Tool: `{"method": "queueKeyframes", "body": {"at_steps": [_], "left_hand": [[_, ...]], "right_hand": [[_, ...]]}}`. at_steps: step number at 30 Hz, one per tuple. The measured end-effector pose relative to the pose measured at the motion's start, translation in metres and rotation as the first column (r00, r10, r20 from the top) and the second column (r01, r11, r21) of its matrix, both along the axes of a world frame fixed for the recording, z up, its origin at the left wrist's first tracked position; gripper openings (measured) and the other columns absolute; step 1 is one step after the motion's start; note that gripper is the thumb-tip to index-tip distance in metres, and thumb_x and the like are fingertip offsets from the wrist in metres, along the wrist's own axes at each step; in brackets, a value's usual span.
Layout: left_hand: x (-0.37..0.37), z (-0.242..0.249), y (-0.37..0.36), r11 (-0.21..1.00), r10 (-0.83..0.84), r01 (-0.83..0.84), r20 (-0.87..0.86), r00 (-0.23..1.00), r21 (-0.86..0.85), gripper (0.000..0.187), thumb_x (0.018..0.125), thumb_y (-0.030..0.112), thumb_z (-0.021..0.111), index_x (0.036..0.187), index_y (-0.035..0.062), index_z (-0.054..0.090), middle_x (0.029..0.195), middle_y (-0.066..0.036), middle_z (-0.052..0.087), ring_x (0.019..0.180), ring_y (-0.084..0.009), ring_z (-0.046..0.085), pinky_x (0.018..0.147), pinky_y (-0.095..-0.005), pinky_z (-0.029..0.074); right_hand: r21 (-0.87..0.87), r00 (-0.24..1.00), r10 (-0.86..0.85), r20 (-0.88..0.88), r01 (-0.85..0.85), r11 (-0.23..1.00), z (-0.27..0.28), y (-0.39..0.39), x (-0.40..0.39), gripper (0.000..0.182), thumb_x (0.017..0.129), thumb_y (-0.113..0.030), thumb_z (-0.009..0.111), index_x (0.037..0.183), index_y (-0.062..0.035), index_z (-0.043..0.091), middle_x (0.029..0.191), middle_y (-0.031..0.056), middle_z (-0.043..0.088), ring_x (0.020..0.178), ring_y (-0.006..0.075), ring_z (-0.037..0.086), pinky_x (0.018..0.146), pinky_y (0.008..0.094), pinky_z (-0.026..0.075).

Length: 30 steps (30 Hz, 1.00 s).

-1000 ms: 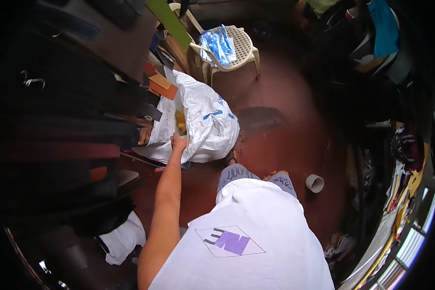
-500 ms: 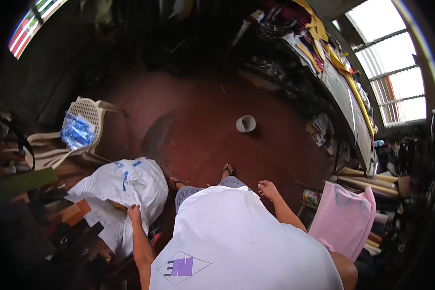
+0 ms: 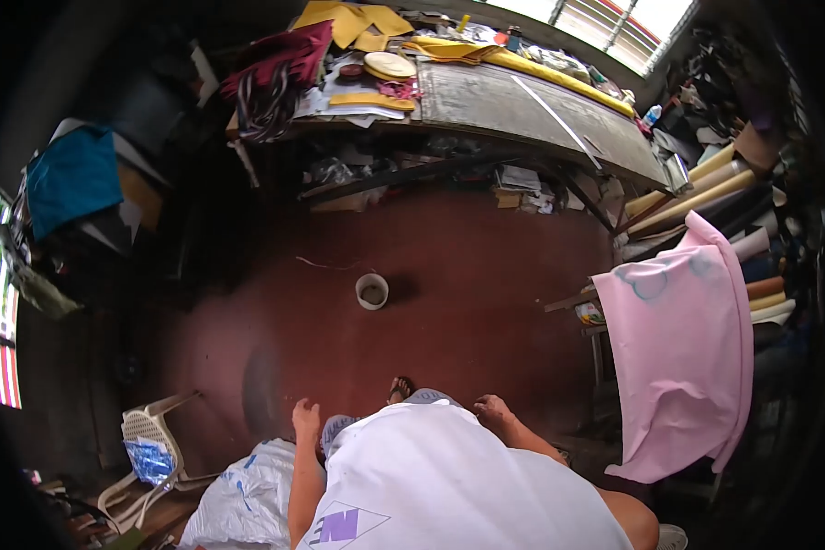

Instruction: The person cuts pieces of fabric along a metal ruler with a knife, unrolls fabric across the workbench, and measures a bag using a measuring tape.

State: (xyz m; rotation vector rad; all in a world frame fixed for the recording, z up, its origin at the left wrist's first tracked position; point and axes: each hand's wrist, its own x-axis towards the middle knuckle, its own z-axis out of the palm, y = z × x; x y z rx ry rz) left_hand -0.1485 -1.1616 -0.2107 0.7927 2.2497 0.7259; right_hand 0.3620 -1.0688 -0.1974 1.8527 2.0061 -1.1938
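My left hand (image 3: 306,420) hangs in the air beside my left leg, fingers loosely apart and holding nothing. The white sack (image 3: 255,490) with blue marks stands just to its left, with a gap between them. On the other side of my body, my right hand (image 3: 494,412) is held low near my shorts, its fingers slightly bent and nothing visible in them. Ahead on the red floor is a white bucket (image 3: 371,291), apart from both hands. The pink sheet (image 3: 674,357) hangs to the right, out of my right hand's reach at present.
A long worktable (image 3: 513,101) with yellow and maroon material runs along the far side. Rolls of material (image 3: 706,188) are stacked at the right. A plastic chair (image 3: 148,440) bearing a blue package stands at the left. Teal cloth (image 3: 73,179) lies on a pile farther back.
My left hand has come away from the white sack and moved right. The view has turned right, bringing the worktable and pink sheet more fully into sight. One foot has stepped.
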Motion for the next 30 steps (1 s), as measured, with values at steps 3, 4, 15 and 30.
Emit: {"method": "queueKeyframes", "body": {"at_steps": [3, 4, 15, 30], "left_hand": [[0.086, 0.082, 0.138, 0.954, -0.286, 0.255, 0.224, 0.932, 0.16, 0.046, 0.089, 0.021, 0.067, 0.127, -0.0028, 0.059, 0.124, -0.022, 0.066, 0.112, -0.0301, 0.067, 0.092, -0.0366, 0.053], [0.113, 0.098, 0.176, 0.925, -0.37, 0.327, 0.26, 0.892, 0.194, 0.047, 0.09, 0.019, 0.066, 0.13, -0.0025, 0.057, 0.125, -0.022, 0.065, 0.111, -0.0287, 0.067, 0.092, -0.0361, 0.053], [0.293, 0.31, 0.459, 0.19, -0.968, 0.746, 0.249, 0.034, 0.638, 0.05, 0.094, 0.026, 0.066, 0.137, 0.0044, 0.054, 0.132, -0.016, 0.06, 0.116, -0.0253, 0.063, 0.094, -0.0366, 0.052], [0.482, 0.52, 0.735, -0.501, -0.713, -0.079, -0.464, -0.525, 0.862, 0.043, 0.094, 0.013, 0.062, 0.131, -0.0078, 0.053, 0.129, -0.026, 0.057, 0.117, -0.0399, 0.059, 0.098, -0.0486, 0.048]], "right_hand": [[-0.068, 0.923, -0.384, 0.007, 0.384, 0.921, 0.011, 0.044, 0.039, 0.039, 0.092, -0.024, 0.064, 0.123, 0.0, 0.065, 0.118, 0.0201, 0.069, 0.105, 0.0299, 0.068, 0.092, 0.04, 0.054], [-0.042, 0.905, -0.425, -0.019, 0.424, 0.905, 0.014, 0.058, 0.049, 0.039, 0.092, -0.024, 0.064, 0.123, 0.0001, 0.065, 0.116, 0.0197, 0.069, 0.103, 0.0292, 0.069, 0.091, 0.0395, 0.054], [-0.209, 0.759, -0.628, -0.172, 0.595, 0.776, -0.02, 0.134, 0.069, 0.041, 0.091, -0.027, 0.067, 0.122, -0.0005, 0.065, 0.108, 0.0183, 0.072, 0.097, 0.0267, 0.071, 0.086, 0.0373, 0.055], [-0.12, 0.399, -0.911, -0.102, 0.904, 0.41, 0.026, 0.394, 0.272, 0.041, 0.09, -0.029, 0.065, 0.118, 0.0021, 0.066, 0.102, 0.0199, 0.073, 0.094, 0.0283, 0.071, 0.086, 0.0392, 0.055]]}}
